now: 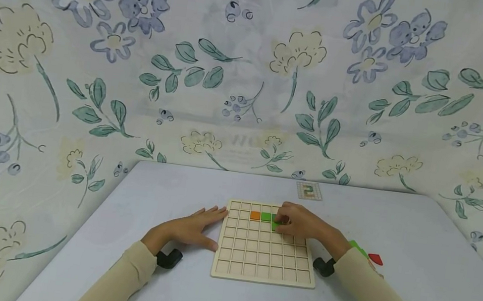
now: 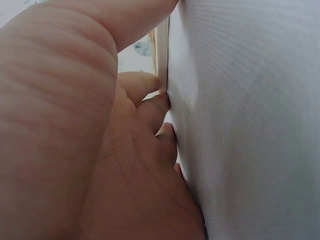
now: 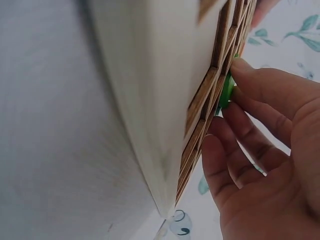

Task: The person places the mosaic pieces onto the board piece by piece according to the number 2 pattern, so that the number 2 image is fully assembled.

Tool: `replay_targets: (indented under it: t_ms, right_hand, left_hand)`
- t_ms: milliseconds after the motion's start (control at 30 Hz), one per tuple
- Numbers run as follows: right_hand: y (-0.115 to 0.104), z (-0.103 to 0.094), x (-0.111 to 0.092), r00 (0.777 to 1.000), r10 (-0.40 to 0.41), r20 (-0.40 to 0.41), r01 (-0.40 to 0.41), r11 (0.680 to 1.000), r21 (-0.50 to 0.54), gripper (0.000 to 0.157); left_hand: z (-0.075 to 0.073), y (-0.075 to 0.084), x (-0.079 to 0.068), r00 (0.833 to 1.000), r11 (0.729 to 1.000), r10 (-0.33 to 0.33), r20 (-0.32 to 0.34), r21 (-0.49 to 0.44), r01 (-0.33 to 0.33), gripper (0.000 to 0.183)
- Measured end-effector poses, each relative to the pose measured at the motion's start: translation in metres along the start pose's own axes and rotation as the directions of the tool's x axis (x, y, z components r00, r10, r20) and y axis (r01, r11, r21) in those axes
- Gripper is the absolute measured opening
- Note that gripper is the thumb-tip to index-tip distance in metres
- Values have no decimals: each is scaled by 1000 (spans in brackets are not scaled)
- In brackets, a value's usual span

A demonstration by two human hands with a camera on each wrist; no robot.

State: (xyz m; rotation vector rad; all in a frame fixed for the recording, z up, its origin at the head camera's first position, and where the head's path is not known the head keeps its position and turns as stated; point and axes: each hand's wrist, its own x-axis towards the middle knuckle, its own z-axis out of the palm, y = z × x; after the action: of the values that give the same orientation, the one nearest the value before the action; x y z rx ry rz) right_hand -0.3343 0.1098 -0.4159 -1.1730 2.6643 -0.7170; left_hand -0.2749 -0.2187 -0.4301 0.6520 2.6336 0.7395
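Observation:
A square wooden grid board (image 1: 239,255) lies on the table. In one of its upper rows sit an orange square tile (image 1: 255,215) and, next to it, a green square tile (image 1: 266,217). My right hand (image 1: 302,222) is over the board's upper right part, pinching another green tile (image 3: 228,90) between thumb and fingers at the grid; the fingers partly hide it. Spread flat on the table, my left hand (image 1: 189,228) touches the board's left edge with fingertips and thumb. The left wrist view shows its fingers (image 2: 152,112) against the board's side.
Behind the board lies a small card (image 1: 309,191) with a grid pattern on it. Beside the right forearm are a green piece (image 1: 357,247) and a red piece (image 1: 376,259), partly hidden by the sleeve. A floral sheet (image 1: 252,70) hangs behind the white table (image 1: 176,294).

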Motion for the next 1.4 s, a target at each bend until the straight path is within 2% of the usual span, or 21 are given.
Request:
replay_targets:
  t_ms: [1133, 1400]
  right_hand:
    - [2, 3, 0, 1000, -8, -10, 8, 1000, 5, 6]
    - [0, 0, -3, 1000, 13, 5, -13, 1000, 13, 8]
  left_hand:
    - [1, 1, -1, 1000, 1000, -20, -6, 4, 20, 106]
    - [0, 1, 0, 1000, 1000, -12, -6, 13, 12, 105]
